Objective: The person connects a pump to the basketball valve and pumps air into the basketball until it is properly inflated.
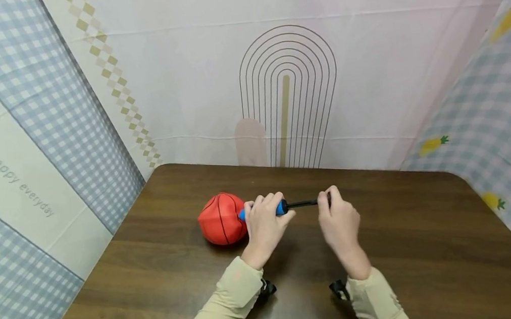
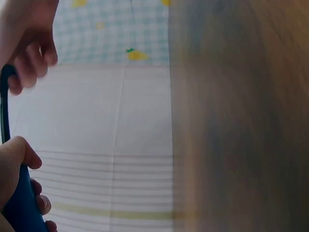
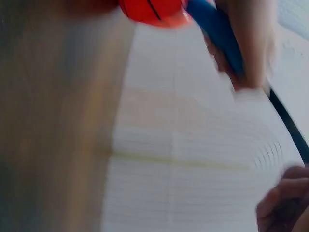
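Note:
A blue hand pump (image 1: 281, 208) lies roughly level above the table, its black rod (image 1: 302, 204) drawn out to the right. My left hand (image 1: 263, 224) wraps its fingers around the blue barrel. At the rod's far end my right hand (image 1: 339, 220) grips the pump's dark handle, mostly hidden by the fingers. The pump's left tip meets a red ball (image 1: 220, 221) with black seam lines, which looks creased and not fully round. In the right wrist view, the blue barrel (image 3: 219, 31) points at the ball (image 3: 154, 10); that view is blurred.
The brown wooden table (image 1: 148, 290) has rounded far corners. A pale patterned cloth (image 1: 185, 84) hangs behind it, with checked cloths (image 1: 508, 132) at the sides. Dark straps (image 1: 267, 289) sit at both wrists.

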`<action>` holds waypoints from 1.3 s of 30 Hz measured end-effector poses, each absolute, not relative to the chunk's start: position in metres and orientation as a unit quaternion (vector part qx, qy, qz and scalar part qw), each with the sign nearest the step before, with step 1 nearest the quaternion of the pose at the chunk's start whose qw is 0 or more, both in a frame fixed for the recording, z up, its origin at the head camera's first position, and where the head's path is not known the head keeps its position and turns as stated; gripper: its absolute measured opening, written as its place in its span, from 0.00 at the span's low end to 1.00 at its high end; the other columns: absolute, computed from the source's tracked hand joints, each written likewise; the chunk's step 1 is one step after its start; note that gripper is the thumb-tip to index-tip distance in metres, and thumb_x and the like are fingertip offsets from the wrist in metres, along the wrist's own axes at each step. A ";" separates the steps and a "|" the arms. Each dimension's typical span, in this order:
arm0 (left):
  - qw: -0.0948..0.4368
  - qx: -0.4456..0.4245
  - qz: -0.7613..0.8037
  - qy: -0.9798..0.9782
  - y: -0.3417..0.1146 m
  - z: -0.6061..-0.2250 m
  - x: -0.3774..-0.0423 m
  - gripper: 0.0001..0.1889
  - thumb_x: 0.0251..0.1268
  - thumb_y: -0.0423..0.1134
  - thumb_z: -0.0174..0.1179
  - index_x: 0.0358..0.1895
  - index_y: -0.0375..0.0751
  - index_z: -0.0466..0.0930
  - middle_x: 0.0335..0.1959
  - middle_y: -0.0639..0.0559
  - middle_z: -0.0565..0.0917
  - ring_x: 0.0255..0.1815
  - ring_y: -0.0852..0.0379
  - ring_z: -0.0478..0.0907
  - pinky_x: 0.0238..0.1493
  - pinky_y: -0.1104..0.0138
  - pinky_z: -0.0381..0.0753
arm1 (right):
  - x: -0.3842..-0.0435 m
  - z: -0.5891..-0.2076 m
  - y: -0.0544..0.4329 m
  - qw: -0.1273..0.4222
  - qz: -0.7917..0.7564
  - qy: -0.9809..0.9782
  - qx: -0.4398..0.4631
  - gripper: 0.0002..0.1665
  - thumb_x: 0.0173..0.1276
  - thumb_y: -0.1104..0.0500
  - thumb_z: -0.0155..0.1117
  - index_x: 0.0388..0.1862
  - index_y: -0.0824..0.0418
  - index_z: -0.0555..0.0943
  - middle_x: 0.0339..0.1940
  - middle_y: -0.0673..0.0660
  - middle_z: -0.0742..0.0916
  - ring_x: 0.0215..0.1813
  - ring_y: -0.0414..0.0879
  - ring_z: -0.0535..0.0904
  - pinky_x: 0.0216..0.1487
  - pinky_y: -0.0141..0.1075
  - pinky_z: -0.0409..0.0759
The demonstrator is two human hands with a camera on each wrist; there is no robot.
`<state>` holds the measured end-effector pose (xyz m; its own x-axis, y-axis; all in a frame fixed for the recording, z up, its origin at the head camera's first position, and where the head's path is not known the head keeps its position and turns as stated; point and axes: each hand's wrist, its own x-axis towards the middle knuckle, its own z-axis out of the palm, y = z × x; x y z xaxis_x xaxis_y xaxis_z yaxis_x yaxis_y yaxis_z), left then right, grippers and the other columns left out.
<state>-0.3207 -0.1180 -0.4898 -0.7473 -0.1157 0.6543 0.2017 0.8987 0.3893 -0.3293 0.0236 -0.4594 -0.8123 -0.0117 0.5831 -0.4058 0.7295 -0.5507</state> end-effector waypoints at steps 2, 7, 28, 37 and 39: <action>0.349 -0.030 -0.229 -0.908 -0.118 -0.490 -0.321 0.14 0.49 0.50 0.73 0.31 0.51 0.78 0.27 0.58 0.82 0.31 0.56 0.76 0.43 0.58 0.68 | -0.327 -0.463 0.016 0.262 0.368 -0.883 0.126 0.14 0.74 0.57 0.46 0.33 0.64 0.74 0.09 0.55 0.71 0.12 0.45 0.64 0.16 0.38 0.60; 0.341 -0.046 -0.230 -0.910 -0.120 -0.492 -0.323 0.14 0.50 0.51 0.73 0.32 0.51 0.79 0.29 0.58 0.83 0.33 0.56 0.76 0.45 0.58 0.69 | -0.327 -0.473 0.004 0.207 0.363 -0.895 0.154 0.14 0.76 0.53 0.47 0.35 0.62 0.72 0.11 0.52 0.71 0.13 0.41 0.63 0.17 0.35 0.60; 0.307 -0.076 -0.242 -0.917 -0.119 -0.488 -0.319 0.12 0.52 0.50 0.72 0.32 0.51 0.80 0.29 0.58 0.84 0.31 0.57 0.76 0.42 0.59 0.69 | -0.324 -0.474 0.015 0.221 0.386 -0.881 0.163 0.12 0.74 0.57 0.49 0.32 0.61 0.72 0.09 0.49 0.68 0.12 0.38 0.60 0.16 0.33 0.59; 0.334 -0.034 -0.203 -0.920 -0.139 -0.486 -0.325 0.13 0.49 0.50 0.73 0.30 0.53 0.77 0.25 0.60 0.80 0.31 0.59 0.74 0.46 0.55 0.67 | -0.331 -0.451 0.043 0.250 0.324 -0.904 0.122 0.14 0.71 0.55 0.49 0.28 0.59 0.76 0.09 0.53 0.72 0.13 0.45 0.65 0.18 0.37 0.59; 0.347 -0.036 -0.187 -0.918 -0.136 -0.487 -0.325 0.14 0.48 0.50 0.73 0.29 0.53 0.77 0.25 0.59 0.80 0.30 0.59 0.74 0.45 0.56 0.67 | -0.331 -0.455 0.036 0.220 0.325 -0.912 0.115 0.15 0.73 0.52 0.47 0.30 0.59 0.74 0.11 0.55 0.74 0.15 0.48 0.68 0.19 0.39 0.62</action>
<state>-0.3251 -0.1361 -0.4875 -0.7570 -0.0642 0.6502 0.1956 0.9273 0.3193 -0.3308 0.0356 -0.4550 -0.8763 -0.0673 0.4770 -0.3540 0.7615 -0.5430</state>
